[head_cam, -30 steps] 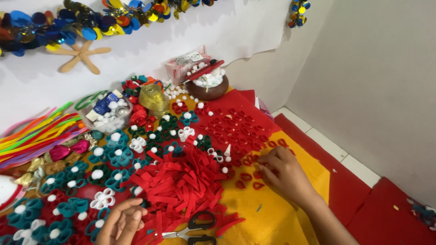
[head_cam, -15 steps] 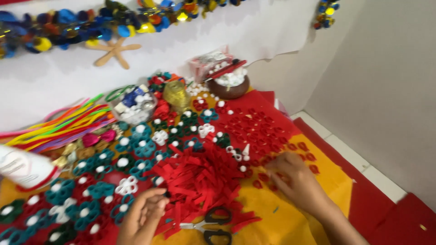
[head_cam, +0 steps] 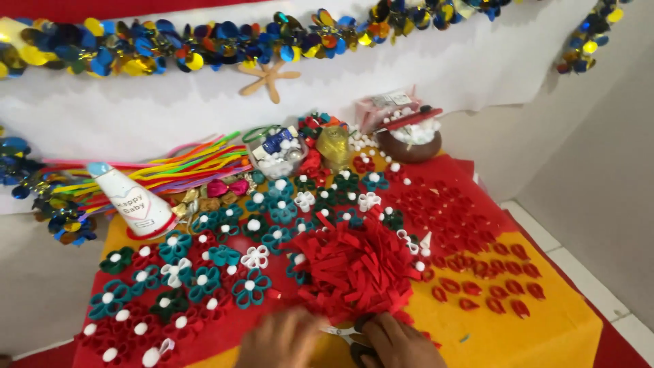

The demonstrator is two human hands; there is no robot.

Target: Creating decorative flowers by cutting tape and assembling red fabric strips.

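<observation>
Scissors [head_cam: 351, 341] lie flat on the counter [head_cam: 545, 334], at the bottom edge of the head view, between the two hands and touching both. Only the steel blades and part of a dark handle loop show; the long axis appears to run roughly left to right, blades pointing toward the left hand [head_cam: 283, 339]; the rest is hidden. Judged by appearance, the tool is light, rigid, smooth-bladed and sharp, best taken by the handle loops under the right hand [head_cam: 398, 343]. The right hand rests over the dark loop; whether its grip is clenched on it cannot be told. The left hand is blurred, its grip likewise unclear. Just beyond both hands, a heap of red paper strips [head_cam: 354, 269], soft and easily crushed. Farther left, teal and red paper flowers [head_cam: 204, 272] with white centres; farther right, rows of red paper petals [head_cam: 484, 279]. Well beyond, a white party hat [head_cam: 129, 201], pipe cleaners [head_cam: 184, 163], a brown bowl [head_cam: 407, 143], and a sequin garland [head_cam: 204, 44] on the wall.
</observation>
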